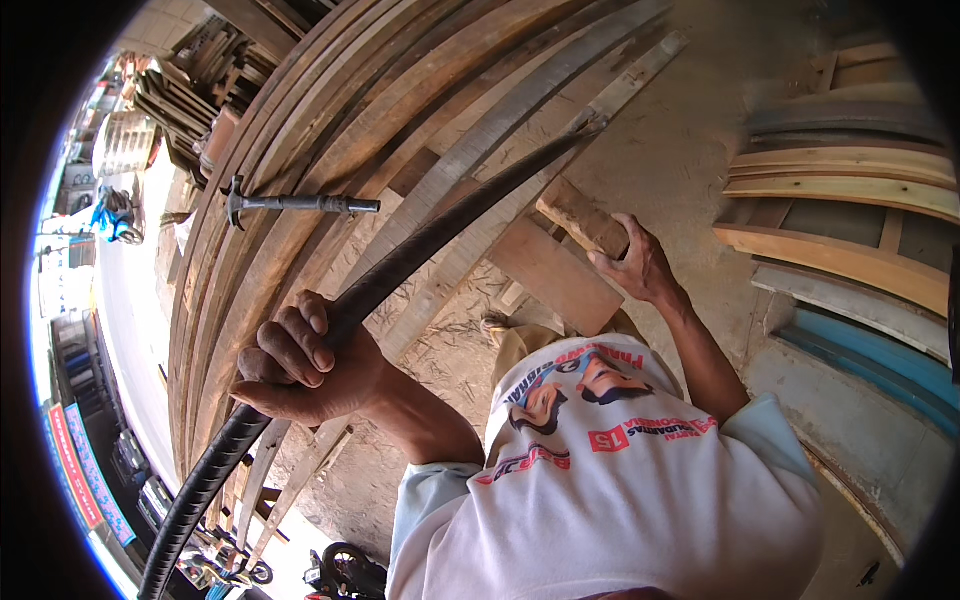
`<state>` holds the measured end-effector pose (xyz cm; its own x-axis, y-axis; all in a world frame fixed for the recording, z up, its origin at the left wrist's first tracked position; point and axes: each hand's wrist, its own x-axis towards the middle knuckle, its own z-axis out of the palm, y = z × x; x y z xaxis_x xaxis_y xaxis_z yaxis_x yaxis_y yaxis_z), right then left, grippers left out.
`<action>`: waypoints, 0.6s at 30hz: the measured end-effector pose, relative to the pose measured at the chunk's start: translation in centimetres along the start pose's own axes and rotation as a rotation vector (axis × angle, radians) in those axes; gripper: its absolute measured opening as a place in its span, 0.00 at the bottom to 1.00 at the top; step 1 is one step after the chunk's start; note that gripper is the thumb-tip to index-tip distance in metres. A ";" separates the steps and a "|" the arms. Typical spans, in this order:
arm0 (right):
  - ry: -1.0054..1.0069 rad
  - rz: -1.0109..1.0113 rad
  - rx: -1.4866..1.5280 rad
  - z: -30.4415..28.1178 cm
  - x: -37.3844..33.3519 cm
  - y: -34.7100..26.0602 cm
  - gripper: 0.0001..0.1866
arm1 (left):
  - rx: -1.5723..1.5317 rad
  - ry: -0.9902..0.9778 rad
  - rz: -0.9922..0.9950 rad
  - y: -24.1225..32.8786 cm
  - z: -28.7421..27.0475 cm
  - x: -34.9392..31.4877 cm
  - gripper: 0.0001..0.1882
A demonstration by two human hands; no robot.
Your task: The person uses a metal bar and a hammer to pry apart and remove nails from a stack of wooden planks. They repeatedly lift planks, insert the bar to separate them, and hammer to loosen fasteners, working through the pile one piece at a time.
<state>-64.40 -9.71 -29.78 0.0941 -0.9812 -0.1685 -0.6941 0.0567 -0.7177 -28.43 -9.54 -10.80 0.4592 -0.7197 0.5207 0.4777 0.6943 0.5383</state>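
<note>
My left hand [310, 365] is wrapped round a long black bar [440, 230] with a ridged, spiral-looking surface. The bar slants from the lower left to a thinner end at the upper middle, passing over pale boards. In my right hand [645, 268] is a short, rough wooden block [582, 215], gripped at its near end by thumb and fingers. Just below the block lies a flat brown board [555, 275]. A claw hammer [300, 203] with a dark handle rests on long stacked planks [370, 130], ahead of my left hand.
Several timbers and a blue-edged panel [870, 365] are stacked along the right. Wood shavings and dust cover the floor [690, 150]. Scrap wood [185, 115] is piled at the far left. Parked motorbikes [345, 570] stand at the lower left.
</note>
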 end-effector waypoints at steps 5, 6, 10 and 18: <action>-0.051 -0.107 0.001 1.2 3.2 1.1 0.42 | 0.117 -0.087 0.060 -1.3 7.4 3.3 0.29; -0.037 -0.122 0.019 1.4 4.0 1.2 0.42 | 0.125 -0.092 0.019 -1.1 8.5 4.1 0.31; 0.123 -0.206 -0.014 2.9 7.8 3.2 0.43 | 0.136 -0.134 0.028 -0.9 13.3 7.0 0.32; 0.162 -0.056 0.038 0.9 11.3 3.2 0.38 | 0.054 -0.220 -0.006 -1.8 14.6 6.0 0.30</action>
<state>-64.92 -20.49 -34.65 0.0130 -0.9997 -0.0186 -0.6633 0.0053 -0.7484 -37.48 -15.10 1.02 0.2793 -0.7103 0.6460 0.4366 0.6932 0.5734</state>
